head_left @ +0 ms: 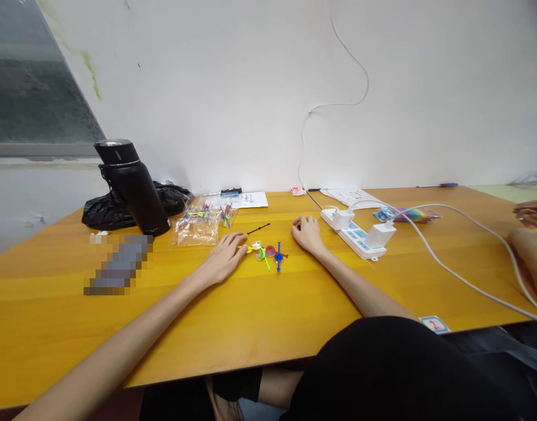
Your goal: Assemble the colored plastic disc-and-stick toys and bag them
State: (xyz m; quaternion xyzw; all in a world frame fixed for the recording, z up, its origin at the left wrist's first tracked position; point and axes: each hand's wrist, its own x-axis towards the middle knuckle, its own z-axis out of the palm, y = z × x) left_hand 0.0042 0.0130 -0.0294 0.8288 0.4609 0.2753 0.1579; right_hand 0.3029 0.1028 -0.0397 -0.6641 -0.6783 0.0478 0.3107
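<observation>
Yellow-orange wood grain ran across the table [233,327], whose far edge met a plain white wall [233,99]. A greenish stain [91,73] streaked that wall near a grey-green pane [35,88] on the left, and a thin white wire [367,82] trailed down it toward the tabletop.

Between the two hands lay a small cluster of plastic spinners: a yellow one [249,250], a green one [263,255], a red one [270,251] and, nearest the right, a blue one [279,257]. Just beyond them a black double-ended arrow [258,228] rested by itself on the wood.

The left hand [224,257] lay palm down, its fingers extended and close together, the tips beside the yellow spinner. The right hand [308,235] rested on the table with fingers curled; something dark showed under them, but whether they pinched it could not be told from this angle.

Leftward stood a black bottle [137,193] before a crumpled black bag [99,211], with a clear bag [193,231] of coloured parts near it. To the right were a white power strip [359,240] holding two plugs, looping white cables [430,248] and a rainbow-coloured packet [419,215]. Another person's hand [531,251] showed at the right edge.
</observation>
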